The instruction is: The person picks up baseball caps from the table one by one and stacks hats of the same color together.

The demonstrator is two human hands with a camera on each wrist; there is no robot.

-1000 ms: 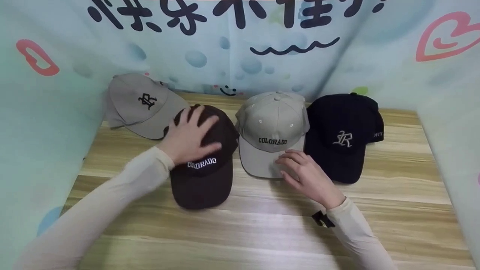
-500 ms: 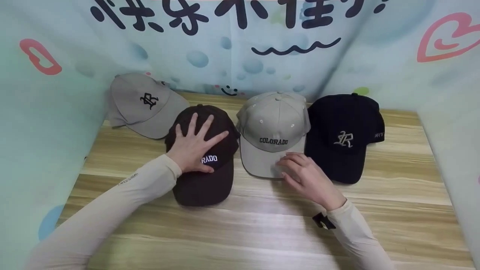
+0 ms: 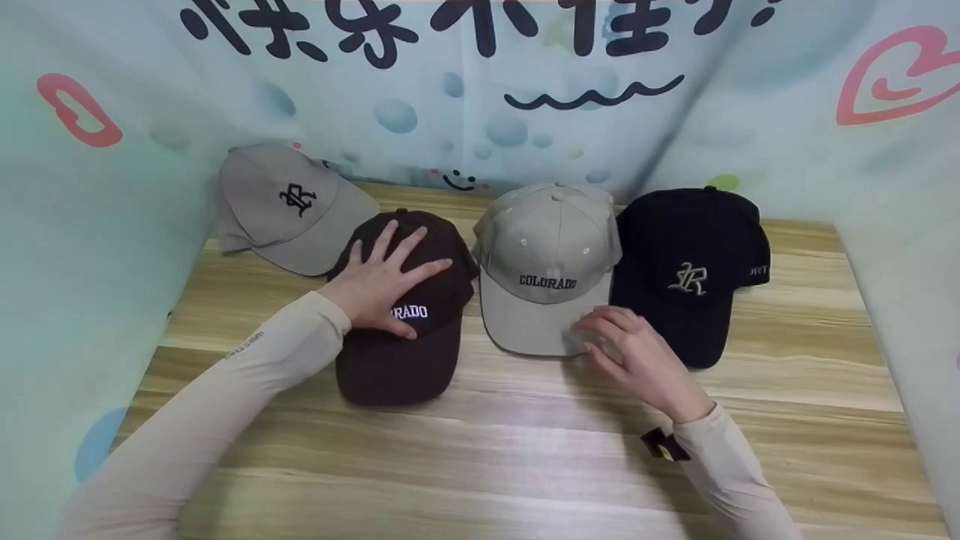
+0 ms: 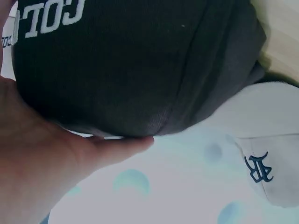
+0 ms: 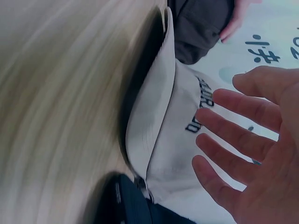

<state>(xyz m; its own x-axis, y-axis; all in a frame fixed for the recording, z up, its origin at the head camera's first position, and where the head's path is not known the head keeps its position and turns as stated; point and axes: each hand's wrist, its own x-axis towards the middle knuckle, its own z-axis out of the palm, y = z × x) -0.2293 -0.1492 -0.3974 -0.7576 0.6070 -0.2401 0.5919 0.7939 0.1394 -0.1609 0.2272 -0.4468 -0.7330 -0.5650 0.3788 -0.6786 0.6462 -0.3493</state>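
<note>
My left hand [image 3: 373,291] lies spread over the crown of a dark brown baseball cap [image 3: 399,367], covering part of its white COLORADO lettering. Its fingers are straight and fanned apart. In the left wrist view a finger or thumb runs along the edge of the dark cap [image 4: 131,74]. My right hand [image 3: 637,360] hovers over the brim of a light grey COLORADO cap [image 3: 555,240], fingers loosely bent and holding nothing. The right wrist view shows that hand [image 5: 257,144] with fingers apart, in front of the light grey cap [image 5: 173,154].
At the back left, a grey cap [image 3: 259,195] with a black monogram sits tilted against the cloth wall. A navy cap [image 3: 686,232] adjoins the light grey one on the right. All stand on a wood-grain table [image 3: 495,465], with a printed cloth backdrop [image 3: 465,112] behind.
My left hand has settled lower on the brown cap's crown, and the cap has shifted slightly back and left. My right hand has drifted a little right.
</note>
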